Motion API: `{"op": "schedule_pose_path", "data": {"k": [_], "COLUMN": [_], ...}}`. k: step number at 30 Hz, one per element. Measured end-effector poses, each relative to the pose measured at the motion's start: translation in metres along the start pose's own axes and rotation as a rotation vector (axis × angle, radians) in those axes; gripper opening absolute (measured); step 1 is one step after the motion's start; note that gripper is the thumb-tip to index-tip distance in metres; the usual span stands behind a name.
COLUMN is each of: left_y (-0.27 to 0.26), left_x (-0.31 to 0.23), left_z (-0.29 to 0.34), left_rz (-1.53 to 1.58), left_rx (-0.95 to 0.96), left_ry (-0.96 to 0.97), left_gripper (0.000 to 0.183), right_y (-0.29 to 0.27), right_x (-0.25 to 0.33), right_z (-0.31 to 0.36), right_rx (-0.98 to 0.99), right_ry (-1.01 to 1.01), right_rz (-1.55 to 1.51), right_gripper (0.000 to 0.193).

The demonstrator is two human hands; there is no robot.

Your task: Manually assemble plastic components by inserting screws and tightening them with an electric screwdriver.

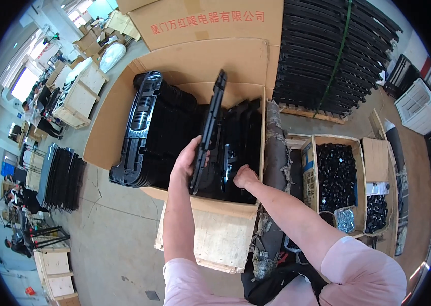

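Note:
My left hand (187, 157) grips a long, narrow black plastic panel (210, 125) by its side. The panel stands tilted, its far end above the open cardboard box (236, 61). Inside the box, at the near right, my right hand (246, 177) is closed at the edge of a glossy black plastic panel (229, 162); its fingertips are partly hidden. More dark panels lie deeper along the box's right side. A nested stack of black molded panels (141, 122) fills the left part of the box.
Below the box is a pale wooden crate (208, 237). A wrapped dark roll (275, 153) runs along its right side. Farther right, a wooden bin (360, 173) holds small black parts. Strapped black slats (327, 56) are piled behind. Other people work at the far left.

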State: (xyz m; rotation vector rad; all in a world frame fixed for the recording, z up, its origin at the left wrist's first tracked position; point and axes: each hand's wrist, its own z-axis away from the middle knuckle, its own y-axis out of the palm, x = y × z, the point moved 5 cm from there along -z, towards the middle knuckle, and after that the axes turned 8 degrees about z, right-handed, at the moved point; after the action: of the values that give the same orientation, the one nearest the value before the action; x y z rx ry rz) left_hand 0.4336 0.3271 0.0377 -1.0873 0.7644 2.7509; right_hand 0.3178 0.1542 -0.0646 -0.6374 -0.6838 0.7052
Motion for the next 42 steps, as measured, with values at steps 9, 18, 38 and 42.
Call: {"op": "schedule_pose_path", "data": {"k": [9, 18, 38, 42], "left_y": [0.084, 0.187, 0.432, 0.407], "left_x": [-0.014, 0.073, 0.373, 0.435], "left_z": [0.132, 0.154, 0.123, 0.137], "left_rz": [0.311, 0.421, -0.327, -0.514], "left_rx": [0.266, 0.321, 0.212, 0.139], "left_ry": [0.323, 0.334, 0.4, 0.39], "left_gripper": [0.048, 0.044, 0.042, 0.041], "right_y": [-0.019, -0.191, -0.324, -0.28], "right_x": [0.01, -0.03, -0.38, -0.431], "right_z": [0.033, 0.187, 0.284, 0.247], "right_rx": [-0.286, -0.036, -0.231, -0.305], "right_ry": [-0.117, -0.676, -0.759, -0.688], "right_rz": [-0.026, -1.093, -0.415, 0.329], "right_gripper": [0.057, 0.072, 0.123, 0.118]}}
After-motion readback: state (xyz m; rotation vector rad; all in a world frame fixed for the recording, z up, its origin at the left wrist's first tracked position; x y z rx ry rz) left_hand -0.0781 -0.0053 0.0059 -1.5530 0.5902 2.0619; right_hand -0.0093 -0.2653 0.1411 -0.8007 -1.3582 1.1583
